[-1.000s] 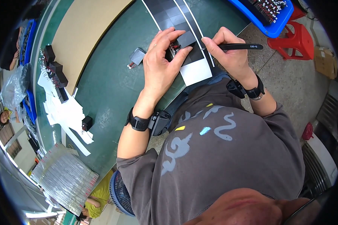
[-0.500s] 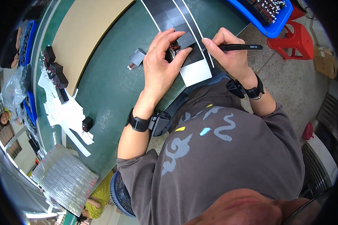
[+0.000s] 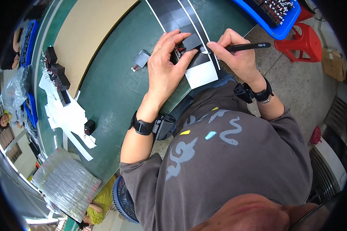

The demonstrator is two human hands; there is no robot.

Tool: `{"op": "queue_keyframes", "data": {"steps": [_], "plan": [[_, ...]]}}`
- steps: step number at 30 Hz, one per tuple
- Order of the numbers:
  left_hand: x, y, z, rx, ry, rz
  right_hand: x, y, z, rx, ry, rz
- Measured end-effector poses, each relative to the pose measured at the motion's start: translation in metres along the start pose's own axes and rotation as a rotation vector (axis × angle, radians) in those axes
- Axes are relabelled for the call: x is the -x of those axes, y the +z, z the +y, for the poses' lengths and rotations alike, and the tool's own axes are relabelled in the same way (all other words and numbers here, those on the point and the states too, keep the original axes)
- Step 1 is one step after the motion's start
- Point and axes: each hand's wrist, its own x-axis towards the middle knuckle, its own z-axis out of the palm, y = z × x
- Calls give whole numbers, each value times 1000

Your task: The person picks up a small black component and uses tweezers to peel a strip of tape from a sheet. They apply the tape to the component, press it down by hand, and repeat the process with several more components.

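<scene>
My left hand (image 3: 166, 63) is closed around a dark grey block (image 3: 192, 41) with red and black wires, thumb at its near side and fingers over its far side. The block sits over a sheet of black adhesive pads (image 3: 174, 14) with white strips along its edge. Pinched in my right hand (image 3: 237, 57) is a pair of black tweezers (image 3: 254, 46), its tips pointing left toward the sheet just beside the block. A bare white end of the sheet (image 3: 201, 75) lies at the table's near edge. Left of my left hand, another grey block (image 3: 142, 58) with wires rests on the table.
Several black blocks with wires (image 3: 58, 75) and white paper scraps (image 3: 71, 115) lie at the left of the green table (image 3: 112, 81), beside a brown board (image 3: 86, 27). A blue bin (image 3: 287, 29) stands at upper right, near a red stool (image 3: 302, 42).
The tweezers have rolled slightly in my right hand, and their tips have shifted a little closer to the block. My left hand stays on the block, nearly still.
</scene>
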Motion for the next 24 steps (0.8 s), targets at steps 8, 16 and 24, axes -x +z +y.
{"op": "queue_keyframes", "data": {"steps": [8, 16, 24], "plan": [[0, 0, -2, -29, 45, 6, 2, 2, -12, -453, -368, -18], [0, -1, -1, -95, 69, -9, -30, 2, -3, -554, 201, 33], [1, 1, 0, -80, 63, 9, -34, 4, 2, -531, 231, 42]]}}
